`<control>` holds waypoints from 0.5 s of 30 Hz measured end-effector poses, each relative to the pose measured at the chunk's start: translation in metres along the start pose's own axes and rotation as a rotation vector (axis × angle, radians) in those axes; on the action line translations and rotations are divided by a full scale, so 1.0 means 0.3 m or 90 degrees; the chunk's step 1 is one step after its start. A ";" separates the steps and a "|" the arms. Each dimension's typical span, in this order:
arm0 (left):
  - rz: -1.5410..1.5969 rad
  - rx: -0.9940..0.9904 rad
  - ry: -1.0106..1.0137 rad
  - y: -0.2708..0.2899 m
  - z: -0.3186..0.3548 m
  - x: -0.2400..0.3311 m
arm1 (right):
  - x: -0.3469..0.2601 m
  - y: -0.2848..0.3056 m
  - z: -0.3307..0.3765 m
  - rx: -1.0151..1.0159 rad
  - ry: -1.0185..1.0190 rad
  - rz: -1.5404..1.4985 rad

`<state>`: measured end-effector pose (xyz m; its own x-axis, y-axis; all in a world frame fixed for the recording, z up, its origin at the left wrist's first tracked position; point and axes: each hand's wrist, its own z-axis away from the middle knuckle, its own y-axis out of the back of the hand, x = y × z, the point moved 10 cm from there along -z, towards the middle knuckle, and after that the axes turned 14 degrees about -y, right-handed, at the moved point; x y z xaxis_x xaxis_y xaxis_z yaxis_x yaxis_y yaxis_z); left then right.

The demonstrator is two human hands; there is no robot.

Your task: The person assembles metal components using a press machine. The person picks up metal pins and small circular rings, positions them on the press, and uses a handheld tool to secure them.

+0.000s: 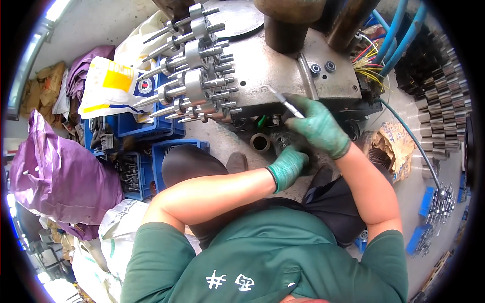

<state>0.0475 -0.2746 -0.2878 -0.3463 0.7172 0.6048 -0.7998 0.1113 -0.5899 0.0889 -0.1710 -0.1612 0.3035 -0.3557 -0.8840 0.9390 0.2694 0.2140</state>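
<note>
View from my head, looking down over my green shirt [262,252] to the work. My right hand [317,125], in a green glove, is closed around a slim metal tool [286,102] whose shaft slants up and left against the near face of the grey machine block [283,65]. My left hand [288,166], also gloved in green, is curled on a dark round part [282,142] just below the block; how firmly it grips I cannot tell, since the fingers hide the contact. A short metal sleeve [260,143] lies just left of that part, on the floor. On the left face of the block, a cluster of steel spindles [194,76] juts out toward the left. Blue hoses [399,30] and coloured wires [369,63] run off the far right of the block. Blue crates [146,129] of small parts stand at left, beside purple bags [55,171]. Rows of dark gears [439,96] lie at right.
</note>
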 end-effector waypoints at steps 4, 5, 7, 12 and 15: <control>-0.097 -0.043 0.049 -0.005 0.012 -0.056 | 0.028 -0.119 -0.070 -0.043 -0.037 0.038; -0.114 -0.043 0.047 -0.007 0.008 -0.055 | 0.039 -0.136 -0.091 -0.044 -0.043 0.027; -0.142 -0.048 0.052 -0.008 -0.007 -0.049 | 0.050 -0.159 -0.113 -0.048 -0.064 0.022; -0.124 -0.016 0.073 0.009 -0.025 -0.027 | 0.037 -0.187 -0.120 -0.077 -0.121 0.014; -0.119 -0.021 0.063 0.024 -0.035 -0.035 | 0.006 -0.169 -0.105 -0.079 -0.133 0.057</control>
<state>0.0505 -0.2741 -0.3038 -0.1419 0.7455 0.6512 -0.8283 0.2707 -0.4905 0.0366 -0.1571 -0.1867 0.4237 -0.4995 -0.7556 0.8836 0.4114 0.2235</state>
